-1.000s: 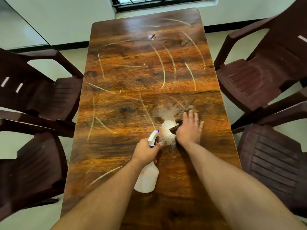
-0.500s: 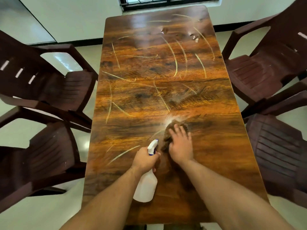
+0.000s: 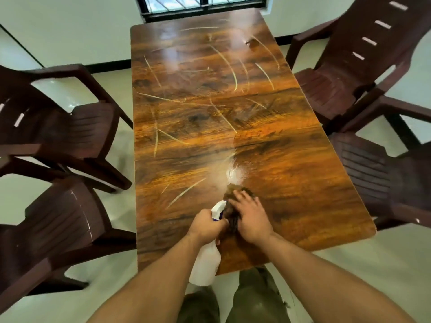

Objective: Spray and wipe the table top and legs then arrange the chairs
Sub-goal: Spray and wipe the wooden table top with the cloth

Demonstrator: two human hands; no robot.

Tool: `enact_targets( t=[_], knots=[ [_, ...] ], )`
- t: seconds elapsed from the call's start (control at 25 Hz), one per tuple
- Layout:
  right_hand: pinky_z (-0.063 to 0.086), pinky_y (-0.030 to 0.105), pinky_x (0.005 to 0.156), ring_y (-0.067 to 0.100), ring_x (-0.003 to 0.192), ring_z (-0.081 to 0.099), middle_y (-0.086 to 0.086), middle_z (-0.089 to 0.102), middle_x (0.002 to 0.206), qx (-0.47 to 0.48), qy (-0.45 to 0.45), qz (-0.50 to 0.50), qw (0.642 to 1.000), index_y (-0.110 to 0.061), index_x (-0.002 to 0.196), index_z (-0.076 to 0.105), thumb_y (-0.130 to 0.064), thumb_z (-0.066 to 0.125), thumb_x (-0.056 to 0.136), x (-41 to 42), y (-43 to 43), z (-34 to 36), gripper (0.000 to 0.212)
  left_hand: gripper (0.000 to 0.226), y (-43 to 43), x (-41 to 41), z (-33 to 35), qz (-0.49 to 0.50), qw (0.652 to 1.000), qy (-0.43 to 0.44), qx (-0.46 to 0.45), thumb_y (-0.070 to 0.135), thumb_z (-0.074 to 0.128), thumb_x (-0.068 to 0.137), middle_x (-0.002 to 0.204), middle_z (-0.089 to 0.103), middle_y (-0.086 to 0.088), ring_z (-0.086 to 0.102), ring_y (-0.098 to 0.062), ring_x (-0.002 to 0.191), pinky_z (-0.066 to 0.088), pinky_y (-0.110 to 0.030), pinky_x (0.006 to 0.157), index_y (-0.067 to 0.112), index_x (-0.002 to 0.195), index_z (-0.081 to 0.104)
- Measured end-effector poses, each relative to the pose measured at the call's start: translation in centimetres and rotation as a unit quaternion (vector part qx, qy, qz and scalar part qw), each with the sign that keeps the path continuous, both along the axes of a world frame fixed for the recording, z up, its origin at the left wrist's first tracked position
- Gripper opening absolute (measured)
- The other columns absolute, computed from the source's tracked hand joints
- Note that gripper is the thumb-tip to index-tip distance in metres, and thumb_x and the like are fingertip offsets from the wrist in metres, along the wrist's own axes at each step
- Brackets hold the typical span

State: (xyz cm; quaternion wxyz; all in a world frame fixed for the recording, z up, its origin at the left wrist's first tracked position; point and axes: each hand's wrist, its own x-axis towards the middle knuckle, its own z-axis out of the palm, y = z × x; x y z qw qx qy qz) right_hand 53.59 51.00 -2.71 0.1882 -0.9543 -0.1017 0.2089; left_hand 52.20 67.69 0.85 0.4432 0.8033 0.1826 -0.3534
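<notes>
A long wood-grain table (image 3: 291, 173) runs away from me toward the window. My left hand (image 3: 207, 226) grips the neck of a white spray bottle (image 3: 206, 264) with a blue-and-white nozzle, held over the near end. My right hand (image 3: 250, 217) presses flat on a brown cloth (image 3: 232, 213) on the table top, right beside the nozzle. A pale wet smear (image 3: 235, 171) lies on the wood just beyond the cloth. Two dark brown plastic chairs stand on the left, a far one (image 3: 70, 127) and a near one (image 3: 51, 231). Another two are on the right, far (image 3: 345, 73) and near (image 3: 382, 178).
A small dark spot (image 3: 251, 43) sits near the table's far right corner. A barred window (image 3: 203, 5) is in the white wall past the table. The floor (image 3: 373, 264) is pale tile. My legs (image 3: 254, 299) in olive trousers stand at the table's near edge.
My right hand has dragged the cloth toward me along the table, leaving a wet streak behind it. The view has shifted back, so the table's near edge now shows. My left hand still holds the bottle.
</notes>
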Motion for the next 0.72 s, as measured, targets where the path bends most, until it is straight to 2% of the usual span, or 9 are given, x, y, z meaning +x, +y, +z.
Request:
enact_targets(
  t=[0.12, 0.2, 0.28, 0.36, 0.48, 0.56, 0.6, 0.64, 0.72],
  knots=[
    [-0.002, 0.044, 0.125, 0.010, 0.153, -0.001, -0.013, 0.009, 0.166, 0.013, -0.007, 0.077, 0.997, -0.035, 0.155, 0.030, -0.013, 0.047, 0.092, -4.2, -2.7, 0.2, 0.069, 0.017, 1.3, -2.0, -0.1, -0.065, 0.998, 0.013, 0.001, 0.025, 0.067, 0.094, 0.084, 0.068, -0.008, 0.066, -0.019, 0.062, 0.059, -0.038, 0.067, 0.011, 0.101, 0.061],
    [0.002, 0.045, 0.125, 0.013, 0.154, 0.003, -0.010, 0.010, 0.167, -0.024, -0.022, -0.038, 0.999, -0.032, 0.155, 0.029, -0.009, 0.049, 0.091, -4.8, -3.9, -0.5, 0.071, 0.030, 2.2, -3.6, -0.4, -0.086, 0.995, 0.043, -0.004, 0.030, 0.068, 0.094, 0.094, 0.067, -0.010, 0.067, -0.021, 0.061, 0.061, -0.037, 0.063, 0.012, 0.113, 0.053],
    [0.006, 0.046, 0.125, 0.017, 0.154, 0.006, -0.006, 0.011, 0.167, -0.046, -0.008, -0.233, 0.971, -0.029, 0.156, 0.029, -0.009, 0.050, 0.091, -4.8, -3.3, -0.5, 0.071, 0.043, 3.2, -5.2, -0.6, -0.115, 0.992, 0.052, 0.009, 0.035, 0.071, 0.090, 0.105, 0.067, -0.009, 0.070, -0.023, 0.078, 0.063, -0.039, 0.074, 0.013, 0.121, 0.050],
    [0.004, 0.045, 0.124, 0.019, 0.154, 0.005, -0.004, 0.009, 0.168, -0.051, 0.010, -0.321, 0.946, -0.029, 0.156, 0.027, -0.009, 0.051, 0.090, -5.6, -1.1, 0.1, 0.073, 0.045, 4.1, -6.9, -0.6, -0.131, 0.989, 0.068, 0.018, 0.034, 0.073, 0.089, 0.106, 0.064, -0.005, 0.068, -0.021, 0.087, 0.062, -0.037, 0.079, 0.014, 0.122, 0.050],
    [-0.002, 0.042, 0.124, 0.016, 0.154, 0.000, -0.006, 0.006, 0.168, -0.044, -0.013, -0.123, 0.991, -0.031, 0.157, 0.025, -0.008, 0.052, 0.089, -10.2, 2.1, 0.3, 0.076, 0.032, 5.1, -9.2, -0.4, -0.129, 0.989, 0.072, 0.018, 0.024, 0.068, 0.096, 0.096, 0.061, -0.005, 0.066, -0.016, 0.067, 0.058, -0.027, 0.056, 0.013, 0.119, 0.048],
    [-0.006, 0.039, 0.124, 0.013, 0.154, 0.001, -0.010, 0.008, 0.167, -0.011, -0.021, 0.030, 0.999, -0.032, 0.156, 0.029, -0.010, 0.049, 0.092, -12.4, 1.0, 0.8, 0.071, 0.038, 5.6, -10.1, -0.8, -0.118, 0.991, 0.069, 0.010, 0.022, 0.068, 0.096, 0.095, 0.064, -0.009, 0.065, -0.017, 0.058, 0.058, -0.029, 0.052, 0.009, 0.126, 0.049],
    [-0.006, 0.038, 0.124, 0.012, 0.154, 0.001, -0.011, 0.008, 0.166, -0.011, -0.021, 0.050, 0.998, -0.032, 0.156, 0.030, -0.009, 0.047, 0.093, -12.4, -0.4, 0.7, 0.069, 0.039, 5.8, -10.4, -1.0, -0.117, 0.991, 0.069, 0.002, 0.022, 0.069, 0.096, 0.096, 0.066, -0.009, 0.065, -0.018, 0.057, 0.059, -0.031, 0.053, 0.010, 0.127, 0.049],
    [-0.004, 0.039, 0.124, 0.012, 0.154, 0.002, -0.011, 0.008, 0.166, -0.028, -0.022, 0.026, 0.999, -0.031, 0.156, 0.030, -0.008, 0.045, 0.093, -11.8, -1.5, 0.4, 0.069, 0.040, 6.0, -10.6, -0.9, -0.114, 0.991, 0.069, -0.003, 0.024, 0.070, 0.095, 0.097, 0.068, -0.010, 0.066, -0.019, 0.058, 0.060, -0.033, 0.055, 0.011, 0.126, 0.048],
    [0.002, 0.044, 0.125, 0.016, 0.154, 0.002, -0.007, 0.006, 0.168, -0.060, -0.002, -0.142, 0.988, -0.029, 0.157, 0.025, -0.007, 0.047, 0.091, -9.9, -1.5, -0.1, 0.073, 0.043, 6.4, -10.9, -1.1, -0.092, 0.994, 0.062, 0.001, 0.028, 0.073, 0.090, 0.099, 0.069, -0.011, 0.068, -0.022, 0.062, 0.064, -0.040, 0.060, 0.010, 0.124, 0.052]
  ],
)
